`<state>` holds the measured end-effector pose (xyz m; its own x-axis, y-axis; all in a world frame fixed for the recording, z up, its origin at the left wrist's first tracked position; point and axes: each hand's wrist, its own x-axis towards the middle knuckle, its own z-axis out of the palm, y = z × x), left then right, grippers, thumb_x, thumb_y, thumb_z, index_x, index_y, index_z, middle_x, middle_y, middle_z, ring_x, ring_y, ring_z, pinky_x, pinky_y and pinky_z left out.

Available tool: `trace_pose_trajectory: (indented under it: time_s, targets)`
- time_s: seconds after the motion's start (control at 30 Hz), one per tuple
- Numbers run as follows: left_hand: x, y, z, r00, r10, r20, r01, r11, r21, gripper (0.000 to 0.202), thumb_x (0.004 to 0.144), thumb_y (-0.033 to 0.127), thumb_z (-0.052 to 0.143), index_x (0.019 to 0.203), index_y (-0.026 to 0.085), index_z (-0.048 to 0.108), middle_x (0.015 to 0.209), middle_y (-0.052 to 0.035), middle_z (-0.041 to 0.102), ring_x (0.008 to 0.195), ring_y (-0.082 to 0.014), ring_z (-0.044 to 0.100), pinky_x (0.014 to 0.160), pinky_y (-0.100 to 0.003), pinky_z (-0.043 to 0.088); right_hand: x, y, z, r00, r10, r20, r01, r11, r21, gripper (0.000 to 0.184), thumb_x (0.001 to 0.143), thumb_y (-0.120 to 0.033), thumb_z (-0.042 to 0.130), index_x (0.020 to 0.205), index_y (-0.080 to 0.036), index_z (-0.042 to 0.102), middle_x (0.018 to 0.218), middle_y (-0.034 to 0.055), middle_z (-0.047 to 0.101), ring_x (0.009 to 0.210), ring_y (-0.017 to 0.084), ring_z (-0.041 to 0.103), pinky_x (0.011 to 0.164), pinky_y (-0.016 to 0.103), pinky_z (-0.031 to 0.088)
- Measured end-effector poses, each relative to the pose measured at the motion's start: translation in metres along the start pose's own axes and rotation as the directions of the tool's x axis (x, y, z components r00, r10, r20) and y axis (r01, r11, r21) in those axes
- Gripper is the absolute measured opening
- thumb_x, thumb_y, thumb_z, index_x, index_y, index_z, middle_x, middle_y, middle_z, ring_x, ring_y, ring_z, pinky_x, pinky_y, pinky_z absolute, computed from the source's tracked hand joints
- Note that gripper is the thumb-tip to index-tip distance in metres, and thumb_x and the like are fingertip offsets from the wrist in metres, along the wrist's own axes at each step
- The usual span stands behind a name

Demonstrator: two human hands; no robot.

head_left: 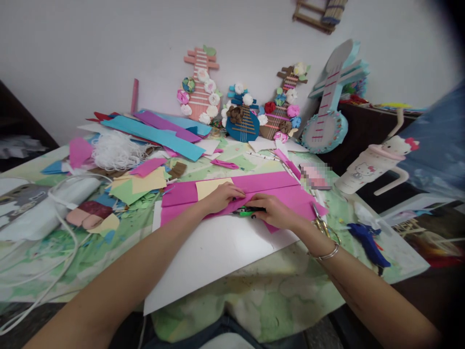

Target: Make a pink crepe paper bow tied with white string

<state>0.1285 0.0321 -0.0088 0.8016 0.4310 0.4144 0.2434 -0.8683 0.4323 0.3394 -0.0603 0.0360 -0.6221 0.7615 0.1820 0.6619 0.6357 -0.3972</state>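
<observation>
My left hand [222,196] lies with fingers pressed down on a magenta foam sheet [269,186], next to a pale yellow piece [209,186]. My right hand [273,210] is closed on a green and black tool [247,212], a cutter or pen, whose tip rests on the magenta sheet's near edge. Both hands nearly touch. Under the sheet lies a large white board [214,252]. A bangle circles my right wrist.
Gold-handled scissors [321,224] and a blue glue gun [368,242] lie right of my right arm. A cat-figure cup [366,167] stands further right. Paper lute models [241,118] lean on the wall. Foam scraps, white cord [114,150] and a grey roll [51,206] crowd the left.
</observation>
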Motion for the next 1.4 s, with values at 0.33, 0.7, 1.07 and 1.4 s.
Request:
trace_pose_trajectory:
  time_s: [0.33,0.7,1.07,1.4]
  targets:
    - [0.001,-0.004,0.004,1.000,0.001,-0.012,-0.002,1.000,-0.013,0.046,0.078,0.001,0.039,0.106,0.023,0.068,0.118,-0.0032,0.065,0.106,-0.0190,0.057,0.094,-0.038,0.041,-0.019,0.001,-0.008,0.999,0.037,0.007,-0.037,0.999,-0.009,0.040,0.081,-0.007,0.054,0.117,-0.023,0.063,0.098,0.0083,0.062,0.086,0.018,0.060,0.077,0.030,0.048]
    - [-0.001,-0.001,0.001,1.000,-0.001,-0.008,0.001,1.000,-0.012,0.045,0.079,0.002,0.039,0.107,0.022,0.067,0.118,-0.0040,0.065,0.108,-0.0188,0.057,0.095,-0.038,0.041,0.000,-0.013,0.002,1.000,0.006,0.001,-0.006,1.000,0.001,0.039,0.080,-0.007,0.055,0.116,-0.022,0.063,0.102,0.0092,0.063,0.092,0.019,0.060,0.083,0.034,0.048]
    - [0.000,-0.002,0.002,1.000,0.003,0.007,-0.003,0.999,-0.040,0.042,0.081,0.003,0.039,0.106,0.020,0.068,0.117,-0.0050,0.065,0.108,-0.0197,0.057,0.095,-0.038,0.040,-0.022,-0.010,-0.004,0.997,0.079,0.008,-0.079,0.997,0.007,0.041,0.080,-0.006,0.053,0.117,-0.019,0.063,0.098,0.0092,0.062,0.084,0.017,0.060,0.076,0.029,0.048]
    - [-0.002,-0.001,-0.002,1.000,-0.013,0.013,0.013,0.999,-0.051,0.047,0.077,0.000,0.040,0.108,0.023,0.067,0.121,-0.0027,0.063,0.111,-0.0182,0.055,0.097,-0.036,0.040,0.000,-0.021,0.003,0.998,0.064,0.016,-0.064,0.998,0.021,0.040,0.078,-0.005,0.056,0.115,-0.019,0.064,0.101,0.0097,0.063,0.089,0.020,0.060,0.079,0.032,0.048]
